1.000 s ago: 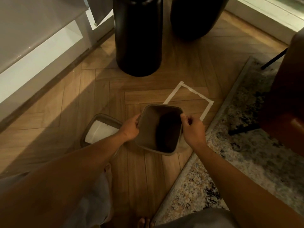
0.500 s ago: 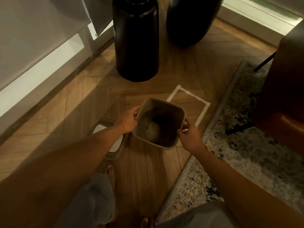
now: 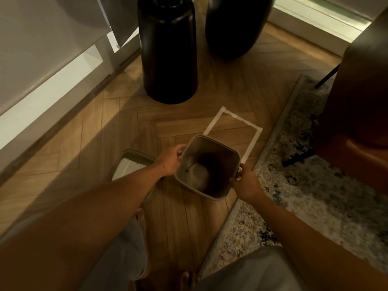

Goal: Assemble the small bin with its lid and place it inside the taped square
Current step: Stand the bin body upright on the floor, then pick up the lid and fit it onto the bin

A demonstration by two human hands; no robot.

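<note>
A small grey-brown bin [image 3: 227,151] with no lid stands open side up over the wooden floor, its far corner overlapping the near left corner of the white taped square [image 3: 234,118]. My left hand [image 3: 171,159] grips its left rim. On the opposite rim, my right hand [image 3: 244,182] holds the right side. The bin's lid [image 3: 134,158], grey frame with a white centre, lies flat on the floor to the left, partly hidden under my left forearm.
Two tall black vases [image 3: 169,49] [image 3: 234,24] stand beyond the square. A patterned rug [image 3: 304,196] borders the square on the right, with a brown chair [image 3: 357,114] on it. A white cabinet base [image 3: 48,66] runs along the left. My bare toes [image 3: 186,277] show at the bottom.
Both hands have carried the bin a little farther forward, towards the taped square, and tipped it so the inside bottom now shows. The lid has stayed put.
</note>
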